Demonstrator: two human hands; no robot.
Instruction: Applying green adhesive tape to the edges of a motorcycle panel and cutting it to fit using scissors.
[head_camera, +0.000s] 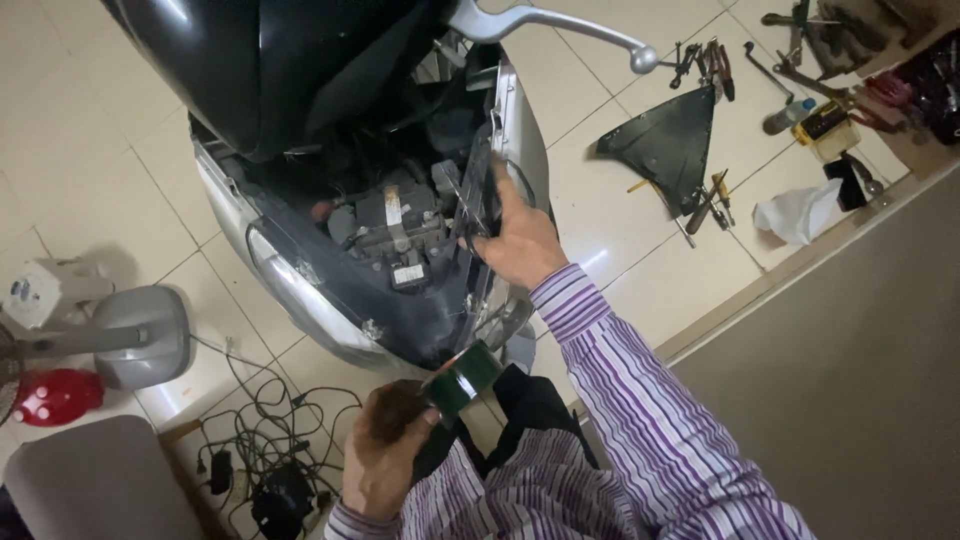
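tape roll (462, 385) in left hand (385, 460), rt hand (520, 240) on scooter (400, 250)

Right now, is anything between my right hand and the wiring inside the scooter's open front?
Nothing visible. The right hand already reaches into the scooter's open front, its fingers at the parts inside. The left hand holds a green tape roll below.

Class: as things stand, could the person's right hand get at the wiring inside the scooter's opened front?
Probably yes: the right hand already rests at the edge of the opened front, its cover off. The left hand holds a green roll.

Scooter front bay (400, 225) packed w/ parts, brake lever (560, 25) overhead, cables (270, 420) on floor, bare tiles (630, 240) right.
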